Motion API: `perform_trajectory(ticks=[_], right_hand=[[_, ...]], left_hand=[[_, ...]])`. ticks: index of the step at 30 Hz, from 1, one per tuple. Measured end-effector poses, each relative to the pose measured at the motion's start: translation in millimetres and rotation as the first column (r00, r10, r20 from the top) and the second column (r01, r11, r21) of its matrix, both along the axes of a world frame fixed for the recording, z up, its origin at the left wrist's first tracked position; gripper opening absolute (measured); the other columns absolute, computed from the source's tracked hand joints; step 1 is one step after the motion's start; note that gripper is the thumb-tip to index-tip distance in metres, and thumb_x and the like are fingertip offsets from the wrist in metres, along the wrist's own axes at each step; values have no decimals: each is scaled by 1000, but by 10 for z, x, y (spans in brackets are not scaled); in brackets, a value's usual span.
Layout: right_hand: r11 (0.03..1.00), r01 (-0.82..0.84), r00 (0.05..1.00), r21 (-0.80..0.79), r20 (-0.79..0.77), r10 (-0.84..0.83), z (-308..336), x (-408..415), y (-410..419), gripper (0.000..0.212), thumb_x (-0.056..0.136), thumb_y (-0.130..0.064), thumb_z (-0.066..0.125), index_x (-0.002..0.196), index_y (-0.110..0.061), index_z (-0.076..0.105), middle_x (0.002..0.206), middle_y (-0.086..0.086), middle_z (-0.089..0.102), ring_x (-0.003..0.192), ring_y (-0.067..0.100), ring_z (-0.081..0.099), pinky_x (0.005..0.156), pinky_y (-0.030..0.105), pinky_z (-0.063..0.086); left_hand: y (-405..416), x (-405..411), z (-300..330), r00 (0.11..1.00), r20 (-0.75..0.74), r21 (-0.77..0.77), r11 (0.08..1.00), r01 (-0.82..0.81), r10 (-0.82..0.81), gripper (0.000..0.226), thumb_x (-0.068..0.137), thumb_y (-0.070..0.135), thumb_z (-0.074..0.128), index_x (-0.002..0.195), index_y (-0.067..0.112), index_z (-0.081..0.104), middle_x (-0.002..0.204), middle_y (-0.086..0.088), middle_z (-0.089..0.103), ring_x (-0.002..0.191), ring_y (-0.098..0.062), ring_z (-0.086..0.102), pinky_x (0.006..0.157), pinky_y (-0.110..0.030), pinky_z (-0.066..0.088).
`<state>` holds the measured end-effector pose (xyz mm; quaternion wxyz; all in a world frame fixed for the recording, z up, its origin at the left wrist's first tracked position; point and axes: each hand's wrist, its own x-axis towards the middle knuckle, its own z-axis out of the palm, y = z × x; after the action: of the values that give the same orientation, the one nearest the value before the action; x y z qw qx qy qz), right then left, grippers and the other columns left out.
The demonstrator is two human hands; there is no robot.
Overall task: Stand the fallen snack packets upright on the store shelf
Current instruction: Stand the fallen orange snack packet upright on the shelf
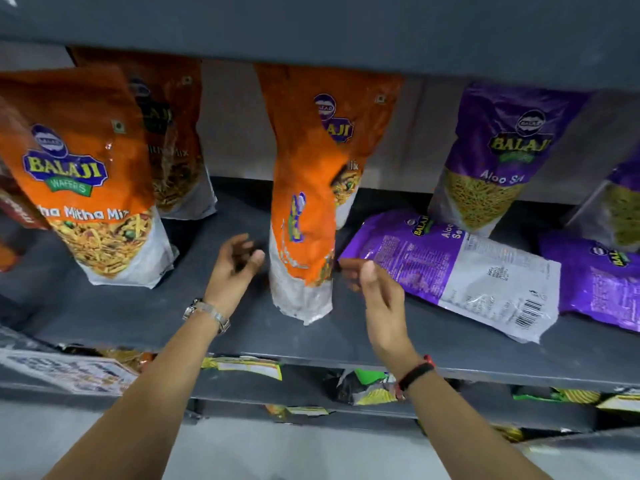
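**Fallen purple packet lies just right of the right hand**

A dark grey store shelf (214,317) fills the view, seen from above and in front. Along its back stand several large snack packets: an orange packet at far left (93,188), a second orange one behind it, an upright purple packet (491,157) at right, and another purple one partly cut off at the right edge.

In the middle, between the two hands, an orange packet (304,202) stands on its base, twisted so that its printed face is creased and partly turned away. Neither hand is touching it, as far as can be seen.

The task's thing now appears to be the fallen purple packet (460,268). It lies flat on the shelf, back panel and barcode facing up. Its long axis runs diagonally: its top end points toward the middle of the shelf, and its pale bottom end points toward the front right. A second fallen purple packet (602,282) lies just beyond it to the right.

The right hand (377,289) is the nearer one; its fingers (349,268), loosely open and holding nothing, sit right at the packet's top end. Whether they touch it cannot be told. The left hand (235,268) is open and empty, left of the orange packet.
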<state>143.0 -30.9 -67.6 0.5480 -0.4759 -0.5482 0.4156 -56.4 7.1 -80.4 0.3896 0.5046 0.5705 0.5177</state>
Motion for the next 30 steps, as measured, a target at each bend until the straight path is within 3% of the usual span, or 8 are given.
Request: perform_trajectory(ticks=[3, 7, 9, 13, 16, 20, 25, 30], right_hand=[[993, -24, 1000, -115, -23, 21, 47, -9, 246, 46, 85, -53, 31, 117, -29, 53, 126, -4, 56, 123, 13, 48, 106, 32, 36], [951, -233, 969, -203, 33, 244, 55, -145, 475, 55, 90, -52, 22, 140, -30, 21, 147, -10, 30, 134, 7, 29, 109, 23, 27], [948, -254, 965, -193, 14, 261, -6, -198, 424, 58, 87, -52, 24, 140, -29, 22, 147, -7, 34, 132, 4, 34, 107, 19, 31], [989, -88, 995, -117, -62, 81, -79, -129, 190, 45, 89, -41, 40, 129, -20, 41, 131, -1, 49, 113, -5, 48, 92, 14, 42], [988, -48, 994, -148, 95, 63, -127, 7, 196, 76, 75, -43, 63, 136, -23, 24, 145, 1, 32, 130, 11, 35, 106, 33, 36], [959, -221, 950, -178, 183, 253, -113, 30, 310, 89, 69, -27, 75, 137, -27, 17, 138, -14, 36, 129, 1, 33, 101, 13, 32], [990, -32, 981, -141, 186, 58, -174, -102, 271, 71, 65, -17, 79, 116, -30, 32, 111, -19, 49, 111, 6, 47, 87, 6, 41], [984, 42, 977, -172, 212, -5, -220, -192, 231, 81, 60, -28, 82, 123, -24, 32, 129, 3, 48, 121, 20, 46, 101, 45, 45]], left_hand=[[-190, 23, -65, 984, 102, 55, 988, 143, -148, 79, 59, 61, 65, 114, 13, 36, 103, 3, 48, 88, 10, 50, 78, -8, 45], [-281, 138, -121, 932, -144, -19, 942, 334, -333, 101, 35, 72, 69, 119, 41, 21, 126, 7, 33, 118, -1, 36, 93, -5, 34], [-237, 149, -113, 918, -264, -24, 954, 300, -296, 95, 34, 67, 71, 113, 50, 21, 126, 7, 36, 118, -6, 38, 99, -17, 33], [-96, -103, -82, 942, -232, -79, 970, 229, -241, 82, 45, 55, 67, 117, 33, 35, 116, 8, 51, 111, -14, 49, 97, -34, 40], [-75, -233, -65, 966, -153, -50, 978, 202, -207, 78, 52, 48, 63, 120, 29, 32, 120, 12, 46, 116, -11, 46, 100, -26, 34], [-75, -113, -86, 943, -182, -119, 958, 261, -279, 76, 55, 36, 75, 118, 30, 32, 114, 15, 48, 103, 4, 46, 82, -1, 37], [36, -131, -92, 937, -166, -169, 945, 281, -308, 78, 54, 35, 73, 119, 28, 32, 114, 12, 50, 107, -6, 49, 96, -33, 40], [53, -142, -76, 935, -118, -161, 935, 315, -335, 63, 74, -3, 63, 120, 25, 30, 117, 4, 48, 106, -3, 48, 103, -36, 38]])
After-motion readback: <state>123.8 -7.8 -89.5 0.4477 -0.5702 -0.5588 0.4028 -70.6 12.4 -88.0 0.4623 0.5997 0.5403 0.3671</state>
